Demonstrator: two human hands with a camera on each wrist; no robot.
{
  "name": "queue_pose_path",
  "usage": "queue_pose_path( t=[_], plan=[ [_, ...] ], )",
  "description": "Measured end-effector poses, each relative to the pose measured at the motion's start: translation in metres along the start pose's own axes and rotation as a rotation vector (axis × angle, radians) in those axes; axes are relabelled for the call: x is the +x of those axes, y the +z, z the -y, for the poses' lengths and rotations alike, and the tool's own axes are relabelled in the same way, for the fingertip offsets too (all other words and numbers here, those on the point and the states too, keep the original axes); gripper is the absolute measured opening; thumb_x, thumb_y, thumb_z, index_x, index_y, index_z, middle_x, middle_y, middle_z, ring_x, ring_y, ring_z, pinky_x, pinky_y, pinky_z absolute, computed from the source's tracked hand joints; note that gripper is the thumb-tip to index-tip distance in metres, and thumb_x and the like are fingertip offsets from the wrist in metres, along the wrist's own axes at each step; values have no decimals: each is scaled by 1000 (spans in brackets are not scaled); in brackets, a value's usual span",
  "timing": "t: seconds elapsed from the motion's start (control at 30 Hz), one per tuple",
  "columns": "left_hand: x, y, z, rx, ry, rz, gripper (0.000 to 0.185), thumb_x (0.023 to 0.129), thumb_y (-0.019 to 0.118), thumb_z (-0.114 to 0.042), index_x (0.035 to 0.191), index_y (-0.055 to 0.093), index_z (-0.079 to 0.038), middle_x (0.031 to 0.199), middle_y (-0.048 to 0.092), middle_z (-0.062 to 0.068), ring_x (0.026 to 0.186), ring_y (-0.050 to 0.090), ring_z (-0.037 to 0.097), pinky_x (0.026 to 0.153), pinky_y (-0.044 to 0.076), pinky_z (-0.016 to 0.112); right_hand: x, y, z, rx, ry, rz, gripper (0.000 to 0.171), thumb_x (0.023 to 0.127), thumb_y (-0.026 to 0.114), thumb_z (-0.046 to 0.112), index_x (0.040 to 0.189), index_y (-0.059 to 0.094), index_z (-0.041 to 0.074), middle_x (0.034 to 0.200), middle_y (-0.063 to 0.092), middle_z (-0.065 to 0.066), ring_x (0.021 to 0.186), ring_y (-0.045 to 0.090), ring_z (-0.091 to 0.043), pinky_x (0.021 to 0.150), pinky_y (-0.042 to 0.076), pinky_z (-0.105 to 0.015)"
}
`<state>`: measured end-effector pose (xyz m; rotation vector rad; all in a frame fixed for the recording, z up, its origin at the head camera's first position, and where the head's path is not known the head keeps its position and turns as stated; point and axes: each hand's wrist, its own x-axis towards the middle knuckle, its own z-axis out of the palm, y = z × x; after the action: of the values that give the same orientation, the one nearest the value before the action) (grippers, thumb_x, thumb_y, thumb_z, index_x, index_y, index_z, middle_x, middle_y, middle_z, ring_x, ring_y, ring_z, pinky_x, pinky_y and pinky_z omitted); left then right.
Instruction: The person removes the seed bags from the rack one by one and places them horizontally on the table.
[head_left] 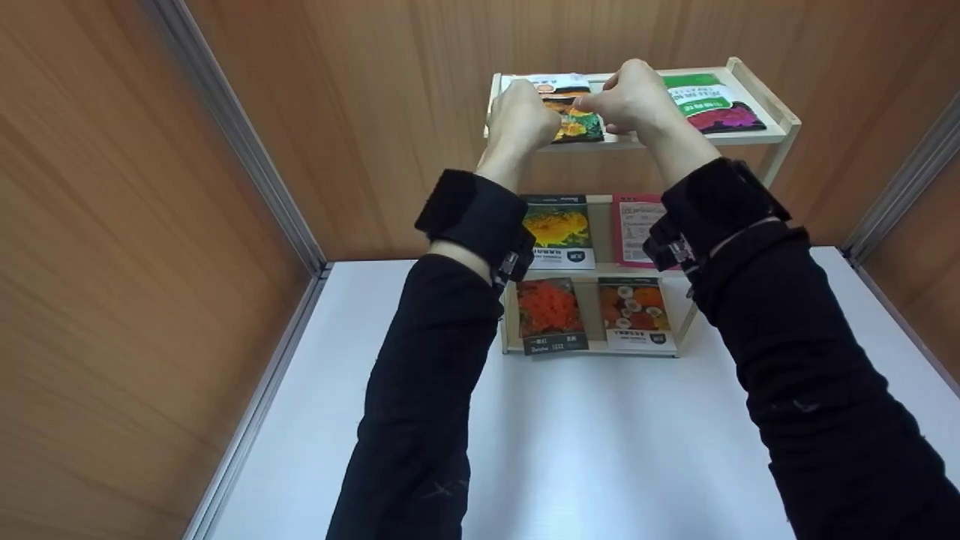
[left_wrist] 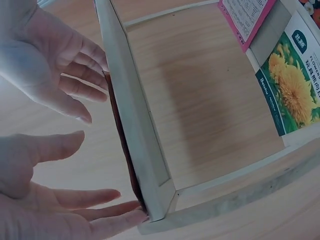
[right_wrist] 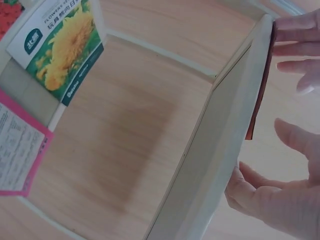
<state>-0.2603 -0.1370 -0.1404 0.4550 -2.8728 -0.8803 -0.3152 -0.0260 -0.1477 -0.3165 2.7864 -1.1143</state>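
Observation:
An orange and yellow flower seed packet point(head_left: 577, 129) lies on the top tier of a small wooden rack point(head_left: 780, 124). My left hand point(head_left: 521, 118) is at its left side, and the left wrist view shows the straight fingertips of that hand point(left_wrist: 75, 200) touching the packet's edge point(left_wrist: 122, 135) near the rack corner. My right hand point(head_left: 634, 97) is on the other side, thumb apart from loosely bent fingers. In the right wrist view, the right fingertips point(right_wrist: 237, 187) are right at the shelf edge, beyond the packet's end point(right_wrist: 255, 125).
A green, white and magenta packet point(head_left: 709, 105) lies right of my right hand. Lower tiers hold a yellow flower packet point(head_left: 556, 229), a pink-bordered packet point(head_left: 637, 229), a red flower packet point(head_left: 551, 311) and a mixed-flower packet point(head_left: 636, 311). The rack stands on a white table point(head_left: 570, 442) against wooden panels.

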Motion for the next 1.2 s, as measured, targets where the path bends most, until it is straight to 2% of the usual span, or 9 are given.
queue_pose_path(
  t=[0.17,0.27,0.5,0.57,0.7,0.8,0.93,1.07,1.2],
  plan=[
    [3,4,-2,1,-15,-72,24,87,50,-14,111,55,-12,108,56,-3,91,47,10,75,36,23,3,0,1,-71,5,4,52,87,52,33,125,39,1,113,40,-4,65,46,-6,66,44,-17],
    [4,4,-3,-28,-23,-80,25,86,51,-14,111,55,-12,109,56,-4,91,47,10,75,36,24,5,-1,1,-63,20,23,57,87,53,33,130,35,0,117,40,-5,62,46,-4,62,44,-15],
    [9,-5,0,-206,-120,-38,34,88,47,-11,122,49,-14,120,49,-4,84,42,11,57,31,21,12,-4,-1,99,98,53,70,87,54,27,139,14,1,132,33,-9,61,49,0,64,46,-11],
    [11,-6,2,-233,-140,-42,37,88,47,-10,125,47,-14,122,48,-3,86,42,10,56,30,21,12,-4,-2,153,103,60,72,87,54,24,140,10,1,135,28,-10,66,49,0,68,46,-12],
    [11,-6,7,-252,-144,-64,29,87,46,-7,115,50,-12,114,49,-2,85,40,12,58,29,23,13,-6,-4,261,127,72,75,85,57,17,140,8,3,137,24,-11,67,48,-1,67,45,-10],
    [12,-5,9,-261,-145,-78,39,87,46,-6,125,45,-15,122,47,-2,85,37,12,56,27,23,13,-7,-6,316,137,78,61,83,61,13,131,26,1,122,36,-9,60,49,-2,59,46,-11],
    [12,-6,11,-310,-166,-87,57,86,47,-5,138,30,-20,136,37,-5,91,40,10,54,30,23,12,-7,-9,402,120,94,28,81,62,9,102,45,-1,97,43,-6,50,50,-5,47,43,-15],
    [14,-9,12,-351,-193,-101,57,86,51,-7,137,32,-21,135,38,-8,101,43,8,57,37,19,11,-8,-13,526,96,97,11,81,61,3,87,54,-1,94,48,-9,51,48,-8,44,42,-17],
    [16,-11,13,-361,-211,-117,46,86,55,-13,130,43,-19,128,46,-5,96,48,8,52,37,18,9,-10,-17,583,63,65,7,80,63,5,82,58,0,99,46,-9,62,45,-11,48,41,-17]
  ],
)
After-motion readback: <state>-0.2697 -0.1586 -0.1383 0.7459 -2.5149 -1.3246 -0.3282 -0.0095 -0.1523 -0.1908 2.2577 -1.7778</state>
